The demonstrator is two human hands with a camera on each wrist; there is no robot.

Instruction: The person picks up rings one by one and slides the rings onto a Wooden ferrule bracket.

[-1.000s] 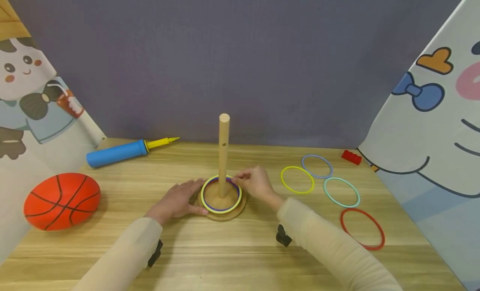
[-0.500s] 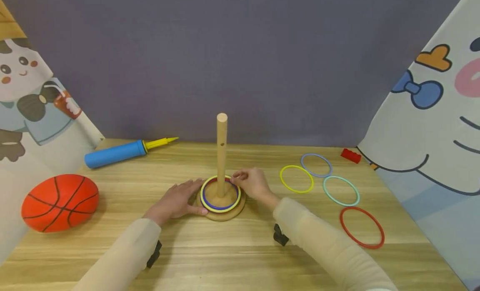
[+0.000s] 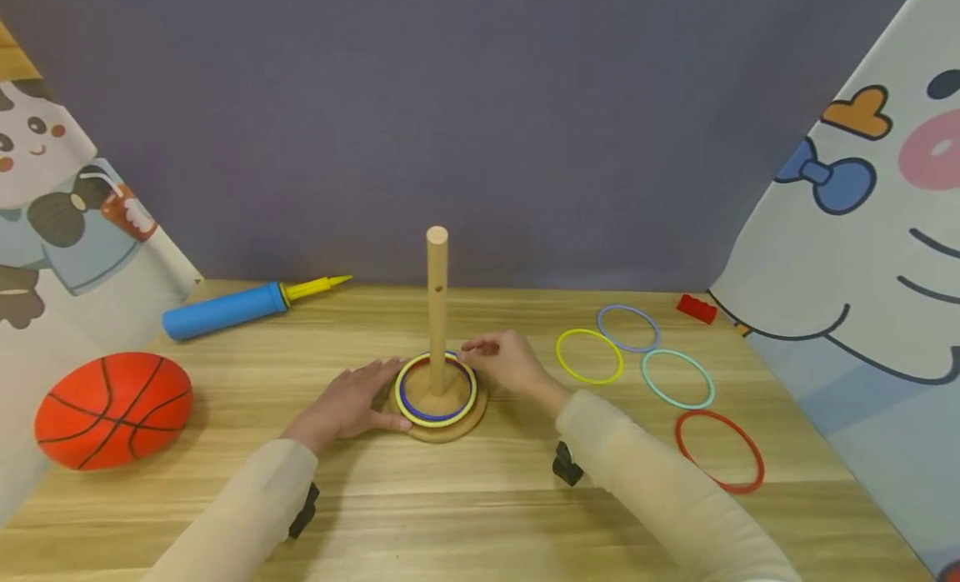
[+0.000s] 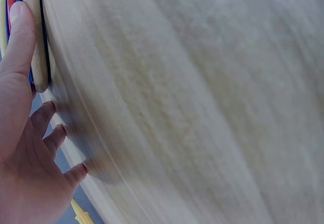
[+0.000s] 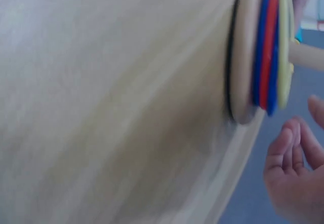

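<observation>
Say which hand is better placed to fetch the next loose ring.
Right, most likely. The right hand is beside the peg base with no grip on anything, on the side where the yellow ring lies. The left hand rests against the base's other side.

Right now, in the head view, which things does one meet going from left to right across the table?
Basketball → blue pump → left hand → wooden peg stand → right hand → yellow ring → red ring.
</observation>
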